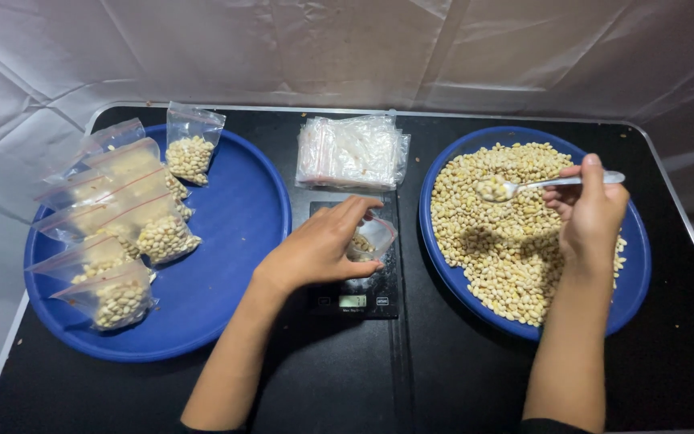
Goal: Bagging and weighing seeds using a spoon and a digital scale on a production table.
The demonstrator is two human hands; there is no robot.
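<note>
- Several filled bags (114, 233) already lie on the blue tray (226, 265) at your left; one more stands upright at its far edge.
- A stack of empty bags (351, 151) waits beyond the scale (355, 301), and the blue plate (634, 281) at your right is heaped with beans (508, 241), so much is left.
- Your left hand (319, 245) pinches the rim of the small open bag (371, 239) on the scale, holding its mouth open; a few beans sit inside.
- Your right hand (592, 213) is closed around the spoon (516, 186), its bowl loaded and hovering over the plate.
</note>
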